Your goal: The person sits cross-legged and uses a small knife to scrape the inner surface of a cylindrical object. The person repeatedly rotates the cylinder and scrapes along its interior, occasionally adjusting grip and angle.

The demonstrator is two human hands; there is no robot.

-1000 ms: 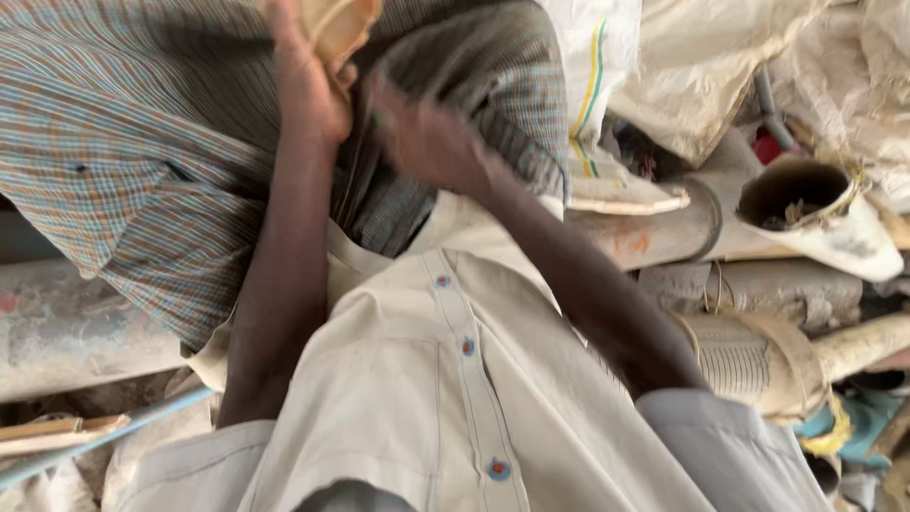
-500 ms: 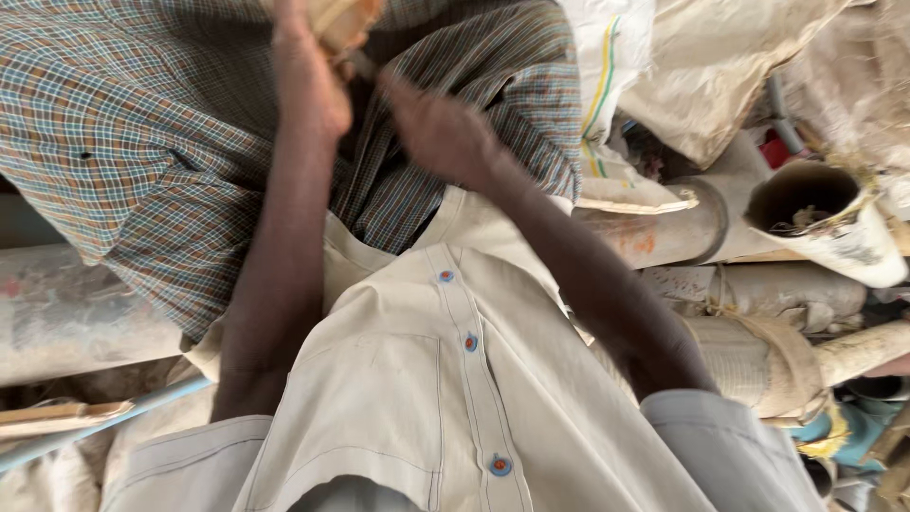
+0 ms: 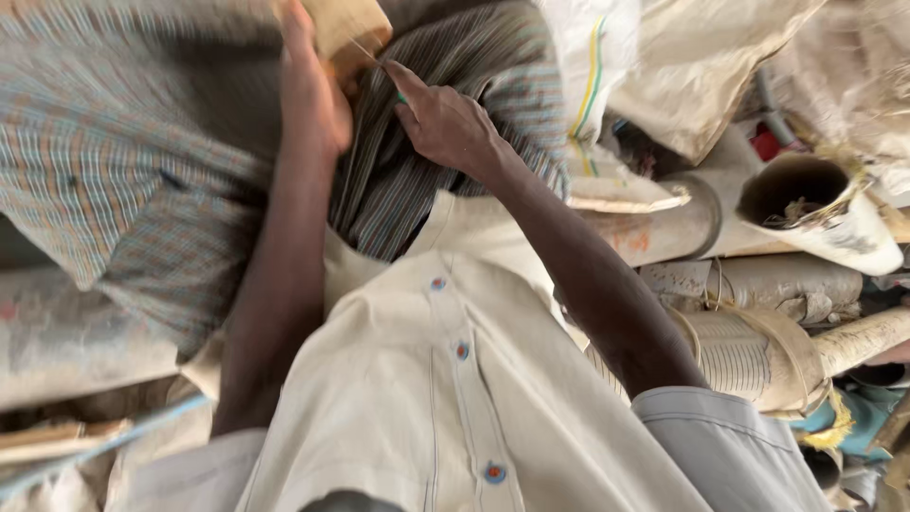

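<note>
1. Tan wooden block [image 3: 349,28] sits at top of view, just above both my hands, edge cut off by the frame.
2. My left hand [image 3: 313,90] is wrapped round its underside, fingers closed.
3. My right hand [image 3: 445,123] pinches a thin thread or needle [image 3: 365,52] slanting up-left to the block; can't tell which.
4. Left hand's nearer; striped cloth [image 3: 455,190] lies beneath.

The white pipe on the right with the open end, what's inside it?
Inside the white pipe the mouth is dark, with a few dry, straw-like scraps lying near the lower rim. Deeper in, shadow hides whatever else it holds.
</note>
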